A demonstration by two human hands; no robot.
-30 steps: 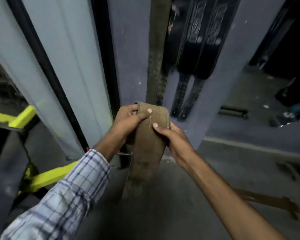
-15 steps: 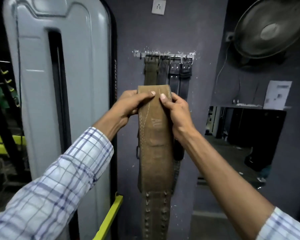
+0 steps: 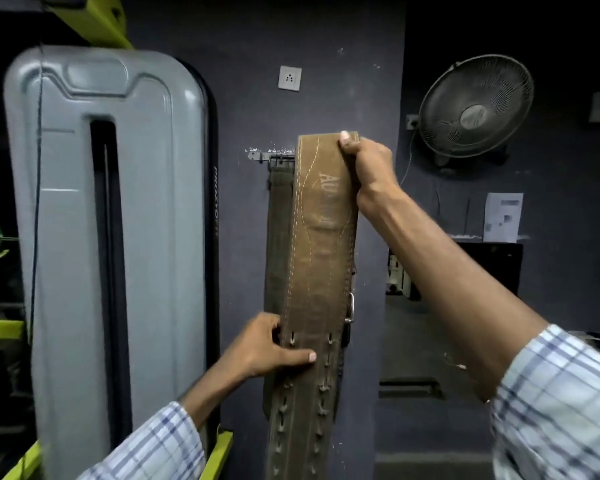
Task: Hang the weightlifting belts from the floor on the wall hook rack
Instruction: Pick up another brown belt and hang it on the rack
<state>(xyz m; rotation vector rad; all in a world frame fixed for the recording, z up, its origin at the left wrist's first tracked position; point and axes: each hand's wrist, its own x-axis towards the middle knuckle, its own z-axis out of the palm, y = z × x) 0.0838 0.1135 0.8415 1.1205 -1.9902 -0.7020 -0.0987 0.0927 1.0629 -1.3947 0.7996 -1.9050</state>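
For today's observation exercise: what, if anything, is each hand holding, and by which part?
Both hold the tan belt: the right hand grips its top end, the left hand grips its left edge at the punched holes.

Brown belt point(image 3: 321, 244) in both hands before wall rack point(image 3: 271, 156)

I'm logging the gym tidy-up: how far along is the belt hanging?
Done: one dark belt hangs on the hook rack. In hand: the right hand grips the brown belt by its top at rack height; the left hand holds it lower. Left: hooking it on; the floor is unseen.
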